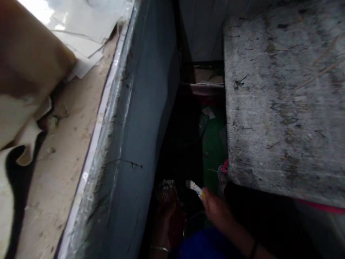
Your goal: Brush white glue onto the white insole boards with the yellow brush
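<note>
Low in the dark gap, my right hand is closed around a small flat brush with a pale tip and a white and yellow handle. The tip points up and left. To its left, my left hand grips a dark red container. Its top end is crusted with whitish flecks, and deep shadow hides most of its shape. The brush and the container are apart, with a short gap between them.
A grey panel rises on the left, beside a worn ledge with papers and a brown roll. A stained grey slab juts in from the right. Below lies a green floor with a paper scrap.
</note>
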`<state>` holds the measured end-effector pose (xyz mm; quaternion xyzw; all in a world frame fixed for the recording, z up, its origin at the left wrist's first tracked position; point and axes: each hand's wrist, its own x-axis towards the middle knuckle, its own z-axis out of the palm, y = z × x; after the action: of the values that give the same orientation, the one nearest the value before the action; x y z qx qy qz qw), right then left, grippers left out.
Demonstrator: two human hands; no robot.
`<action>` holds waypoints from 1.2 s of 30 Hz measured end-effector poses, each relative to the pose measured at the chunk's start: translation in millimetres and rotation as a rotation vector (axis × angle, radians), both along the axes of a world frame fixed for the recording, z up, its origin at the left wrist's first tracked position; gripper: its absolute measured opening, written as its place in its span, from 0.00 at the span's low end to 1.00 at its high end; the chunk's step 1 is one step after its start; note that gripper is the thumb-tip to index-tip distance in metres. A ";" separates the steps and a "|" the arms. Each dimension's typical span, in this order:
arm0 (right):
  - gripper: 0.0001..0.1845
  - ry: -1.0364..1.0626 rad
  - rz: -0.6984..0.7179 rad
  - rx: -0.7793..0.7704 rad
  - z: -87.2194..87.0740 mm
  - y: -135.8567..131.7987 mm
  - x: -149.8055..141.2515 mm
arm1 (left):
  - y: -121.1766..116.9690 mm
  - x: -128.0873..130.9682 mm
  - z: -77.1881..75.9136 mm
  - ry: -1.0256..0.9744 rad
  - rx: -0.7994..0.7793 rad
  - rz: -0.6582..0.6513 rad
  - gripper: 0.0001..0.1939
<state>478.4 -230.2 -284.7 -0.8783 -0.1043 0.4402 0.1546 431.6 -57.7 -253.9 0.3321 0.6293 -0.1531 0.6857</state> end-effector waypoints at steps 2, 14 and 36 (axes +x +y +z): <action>0.15 -0.079 -0.028 0.149 10.4 13.9 8.6 | -5.1 -2.2 -4.2 0.003 0.011 -0.001 0.12; 0.31 -0.168 0.341 0.100 -0.5 11.9 -39.5 | 7.0 21.2 18.5 -0.024 -0.003 -0.014 0.14; 0.17 -0.372 0.277 0.054 7.2 12.4 -0.6 | 2.3 28.1 21.1 -0.048 0.052 -0.074 0.21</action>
<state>477.8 -217.7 -277.5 -0.9171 -0.2624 0.2850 0.0943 459.7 -55.4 -232.7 0.3764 0.6037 -0.1537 0.6857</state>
